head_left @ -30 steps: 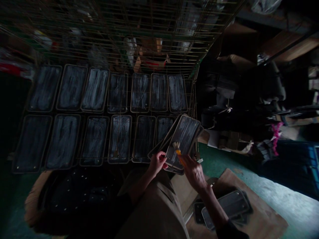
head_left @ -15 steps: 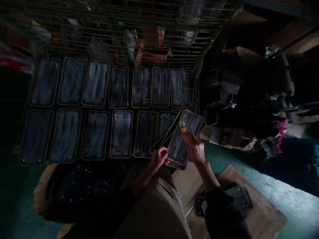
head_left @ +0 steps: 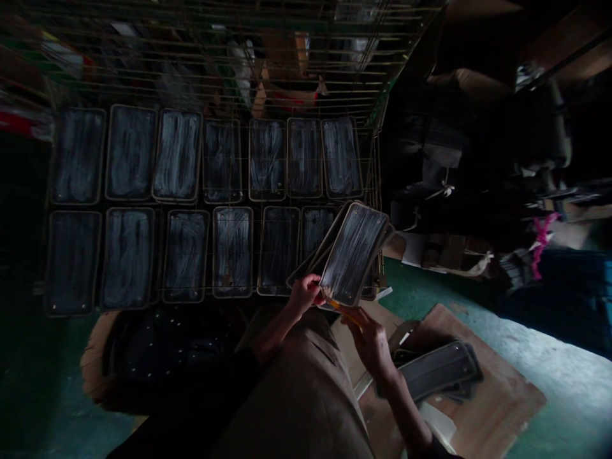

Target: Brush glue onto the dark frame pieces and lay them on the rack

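Observation:
My left hand pinches the lower left edge of a dark rectangular panel with rounded corners and a pale rim. Whitish streaks run lengthwise over its face, and it lies tilted on top of other similar panels. In my right hand is a paintbrush with an orange-yellow handle, fingers closed round it. Its bristles are at the panel's lower left corner, close to my left fingertips.
Two rows of streaked panels lie on a wire rack. Behind it rises a wire mesh. More dark panels are piled on a brown board at lower right. A round dark container stands at lower left.
My right hand has drawn the paintbrush down from the panel's upper part to its lower left corner. The white streaks now cover more of the face. My left hand keeps its hold.

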Tool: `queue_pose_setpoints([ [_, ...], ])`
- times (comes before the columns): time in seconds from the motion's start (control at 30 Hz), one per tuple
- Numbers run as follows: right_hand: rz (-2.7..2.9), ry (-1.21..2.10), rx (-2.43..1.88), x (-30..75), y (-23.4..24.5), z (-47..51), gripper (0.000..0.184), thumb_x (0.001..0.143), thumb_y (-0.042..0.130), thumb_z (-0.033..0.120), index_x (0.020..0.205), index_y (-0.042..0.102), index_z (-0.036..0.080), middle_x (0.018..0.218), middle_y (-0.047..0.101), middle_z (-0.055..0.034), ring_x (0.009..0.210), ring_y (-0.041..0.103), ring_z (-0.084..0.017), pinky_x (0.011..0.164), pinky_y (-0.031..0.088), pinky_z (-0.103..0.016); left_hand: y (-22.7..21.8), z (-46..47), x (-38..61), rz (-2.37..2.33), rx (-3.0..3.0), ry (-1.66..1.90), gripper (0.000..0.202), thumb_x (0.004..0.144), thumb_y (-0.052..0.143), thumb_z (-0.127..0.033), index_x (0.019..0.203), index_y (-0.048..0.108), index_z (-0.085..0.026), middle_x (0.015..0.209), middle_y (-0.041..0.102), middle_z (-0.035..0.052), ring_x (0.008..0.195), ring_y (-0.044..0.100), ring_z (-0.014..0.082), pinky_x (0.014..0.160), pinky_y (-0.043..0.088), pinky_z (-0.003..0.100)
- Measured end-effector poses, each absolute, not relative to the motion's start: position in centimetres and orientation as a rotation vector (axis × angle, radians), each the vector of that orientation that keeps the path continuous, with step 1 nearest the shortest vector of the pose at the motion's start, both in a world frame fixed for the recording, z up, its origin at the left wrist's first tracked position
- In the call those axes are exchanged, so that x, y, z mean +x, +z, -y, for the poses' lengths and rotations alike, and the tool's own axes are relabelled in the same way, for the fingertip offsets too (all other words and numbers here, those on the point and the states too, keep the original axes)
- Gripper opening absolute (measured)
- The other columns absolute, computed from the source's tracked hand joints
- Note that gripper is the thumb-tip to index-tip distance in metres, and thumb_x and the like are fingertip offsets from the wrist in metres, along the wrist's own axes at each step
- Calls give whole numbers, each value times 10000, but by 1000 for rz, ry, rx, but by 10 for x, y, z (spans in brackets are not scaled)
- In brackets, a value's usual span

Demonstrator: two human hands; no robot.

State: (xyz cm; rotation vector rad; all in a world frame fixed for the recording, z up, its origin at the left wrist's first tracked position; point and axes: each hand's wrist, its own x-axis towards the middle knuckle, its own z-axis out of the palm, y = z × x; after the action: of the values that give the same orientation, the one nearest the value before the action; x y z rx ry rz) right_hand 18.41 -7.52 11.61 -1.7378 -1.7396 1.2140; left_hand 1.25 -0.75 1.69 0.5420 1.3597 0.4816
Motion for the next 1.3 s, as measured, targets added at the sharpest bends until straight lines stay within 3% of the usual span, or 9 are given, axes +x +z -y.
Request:
queue_pose_setpoints([
  [0.17,1490,1065,-1944,211,108,74,236,965,479,342,1100,632,223,967,719,-59,760,702,-188,687,568,-300,19,6,13,-1374,608,445,238,799,554,-101,1029,609,-133,581,642,-38,459,653,114,433,495,155],
  [0.37,1592,658,-2014,234,109,69,262,976,463,335,1153,615,214,980,706,-72,891,688,-208,803,540,-333,20,9,15,-1401,716,497,206,791,569,-128,991,616,-122,629,634,-22,460,654,117,423,480,154],
  [0.57,1740,855,-2057,203,106,107,264,997,394,286,1187,572,236,1012,676,-68,813,675,-185,671,517,-286,19,12,20,-1405,630,491,196,794,546,-131,979,611,-141,636,634,-26,482,667,135,458,524,195],
  [0.77,1554,980,-2009,203,100,121,243,992,411,311,1154,579,244,967,696,-42,808,692,-175,710,535,-278,17,12,21,-1385,660,519,198,778,544,-130,966,603,-148,688,663,-11,479,663,141,456,531,218],
  [0.97,1511,733,-2060,242,103,88,267,980,454,367,1104,621,200,972,708,-61,784,694,-177,653,516,-260,21,11,24,-1423,690,453,234,783,549,-132,1012,597,-115,595,632,-24,466,661,147,451,522,209],
  [1.13,1497,523,-1951,244,108,49,275,980,466,345,1137,608,171,1053,693,-95,870,685,-183,766,530,-295,25,13,28,-1439,685,532,252,761,608,-171,1006,590,-112,615,610,-36,459,660,148,424,508,200],
  [1.3,1538,714,-1894,219,99,59,246,988,429,303,1128,599,193,1005,675,-79,842,668,-176,731,527,-289,28,12,30,-1468,696,486,271,769,587,-171,1031,602,-104,608,619,-27,476,667,147,445,512,198],
])
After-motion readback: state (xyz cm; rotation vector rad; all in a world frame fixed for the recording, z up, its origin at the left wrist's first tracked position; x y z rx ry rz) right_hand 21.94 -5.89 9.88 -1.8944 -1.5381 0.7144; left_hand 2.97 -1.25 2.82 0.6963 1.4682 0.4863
